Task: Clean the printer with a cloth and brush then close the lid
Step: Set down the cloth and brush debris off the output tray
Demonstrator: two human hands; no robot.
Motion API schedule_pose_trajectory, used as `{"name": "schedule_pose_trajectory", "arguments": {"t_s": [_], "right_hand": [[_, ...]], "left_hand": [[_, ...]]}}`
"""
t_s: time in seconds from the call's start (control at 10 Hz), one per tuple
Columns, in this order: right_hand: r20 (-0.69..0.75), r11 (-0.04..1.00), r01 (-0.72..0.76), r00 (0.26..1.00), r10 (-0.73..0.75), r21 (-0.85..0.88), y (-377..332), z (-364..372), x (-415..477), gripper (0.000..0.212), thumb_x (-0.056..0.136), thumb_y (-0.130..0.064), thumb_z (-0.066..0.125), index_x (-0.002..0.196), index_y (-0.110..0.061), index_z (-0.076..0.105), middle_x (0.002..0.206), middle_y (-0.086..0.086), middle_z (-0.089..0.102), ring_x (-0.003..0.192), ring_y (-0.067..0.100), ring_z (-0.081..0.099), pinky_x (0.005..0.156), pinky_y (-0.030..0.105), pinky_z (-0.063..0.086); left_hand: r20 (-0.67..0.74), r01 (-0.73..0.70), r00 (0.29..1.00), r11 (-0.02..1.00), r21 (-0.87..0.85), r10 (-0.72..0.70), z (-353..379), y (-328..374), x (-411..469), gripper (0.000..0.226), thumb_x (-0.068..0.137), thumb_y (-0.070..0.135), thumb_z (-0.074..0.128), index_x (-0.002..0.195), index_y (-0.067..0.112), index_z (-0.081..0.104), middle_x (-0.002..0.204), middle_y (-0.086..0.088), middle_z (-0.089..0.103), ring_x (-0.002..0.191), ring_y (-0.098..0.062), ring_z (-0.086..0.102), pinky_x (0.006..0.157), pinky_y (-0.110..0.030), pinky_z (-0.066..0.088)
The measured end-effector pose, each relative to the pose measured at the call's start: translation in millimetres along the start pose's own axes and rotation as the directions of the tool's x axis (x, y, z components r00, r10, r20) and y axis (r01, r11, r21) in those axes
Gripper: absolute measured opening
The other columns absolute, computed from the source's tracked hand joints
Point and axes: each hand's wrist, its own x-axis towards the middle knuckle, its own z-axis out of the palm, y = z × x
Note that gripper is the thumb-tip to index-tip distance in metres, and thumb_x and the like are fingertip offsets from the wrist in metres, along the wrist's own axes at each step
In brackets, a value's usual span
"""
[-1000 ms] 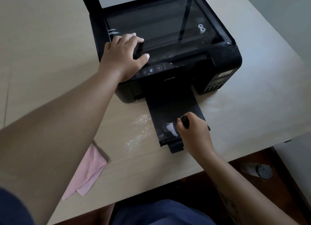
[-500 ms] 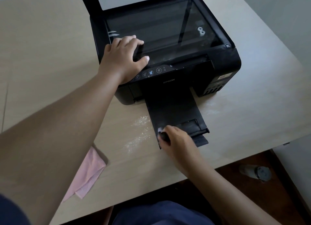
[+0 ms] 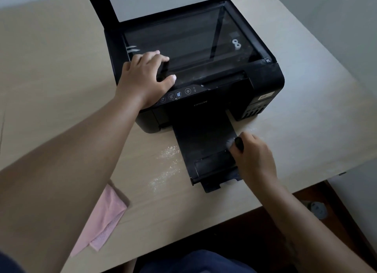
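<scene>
A black printer [image 3: 263, 78] stands on the pale wooden table [image 3: 51, 93], its scanner lid [image 3: 167, 1] raised at the back. My left hand [image 3: 145, 79] rests on the printer's front left corner, fingers spread on the glass edge. My right hand [image 3: 254, 157] grips a black-handled brush [image 3: 238, 144], whose pale bristles touch the right edge of the extended output tray [image 3: 204, 146]. A pink cloth [image 3: 104, 219] lies on the table at the lower left, partly hidden under my left forearm.
White dust [image 3: 166, 164] is scattered on the table left of the tray, and some lies right of it. The table's front edge runs close to the tray's end. A small round object [image 3: 317, 209] sits on the dark floor at the lower right.
My right hand swept the brush across the tray, from its right side to the left front corner and back to the right edge. My left hand stayed put.
</scene>
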Motion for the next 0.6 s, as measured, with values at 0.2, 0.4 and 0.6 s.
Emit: {"name": "schedule_pose_trajectory", "arguments": {"t_s": [0.2,0.4,0.6], "right_hand": [[-0.014,0.998,0.032,0.999,-0.031,0.047,11.4,-7.1,-5.4,0.028,0.093,-0.021,0.064,0.072,-0.009,0.049,0.062,-0.003,0.046,0.052,0.014,0.041,0.045,0.025,0.027],[0.226,0.940,0.340,0.917,-0.328,-0.014,17.9,12.2,-31.7,0.016,0.083,-0.005,0.071,0.098,-0.007,0.066,0.083,0.003,0.061,0.063,0.017,0.053,0.049,0.016,0.037],[0.073,0.966,0.230,0.972,-0.222,-0.122,13.4,7.7,-30.9,0.018,0.079,-0.003,0.074,0.095,-0.004,0.066,0.087,0.009,0.065,0.064,0.021,0.057,0.050,0.020,0.031]], "left_hand": [[-0.004,-0.003,1.000,1.000,-0.008,0.003,-0.3,0.0,-0.2,0.056,0.089,0.060,0.044,0.139,0.035,0.044,0.156,0.009,0.034,0.141,-0.018,0.026,0.112,-0.042,0.017],[0.005,0.002,1.000,1.000,-0.013,-0.002,-0.2,0.4,0.7,0.056,0.088,0.060,0.044,0.139,0.036,0.044,0.156,0.010,0.033,0.141,-0.017,0.025,0.113,-0.042,0.017],[0.003,0.000,1.000,1.000,-0.005,0.000,0.5,-2.2,0.1,0.055,0.089,0.060,0.044,0.139,0.036,0.044,0.156,0.009,0.033,0.142,-0.017,0.025,0.113,-0.043,0.017]]}}
